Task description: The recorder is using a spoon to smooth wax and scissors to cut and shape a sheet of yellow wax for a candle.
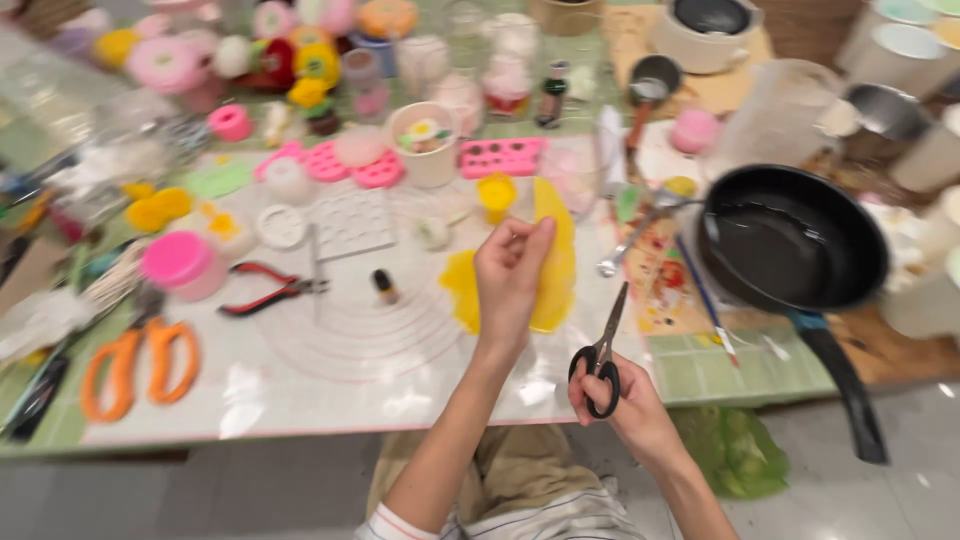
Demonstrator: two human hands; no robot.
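My left hand (508, 280) pinches the edge of a thin yellow sheet (553, 258) and holds it upright above the table. A flat yellow piece (460, 290) lies on the white mat just left of that hand. My right hand (628, 405) grips small black-handled scissors (603, 350) by the loops, blades pointing up and nearly closed, a little right of the sheet and apart from it.
A black frying pan (790, 245) sits at right, handle over the table edge. Orange scissors (135, 365), red pliers (270, 290), a pink jar (180, 262), pink moulds (500, 155), a white cup (425, 145) and a metal spoon (640, 225) crowd the table. A green bag (735, 450) lies on the floor.
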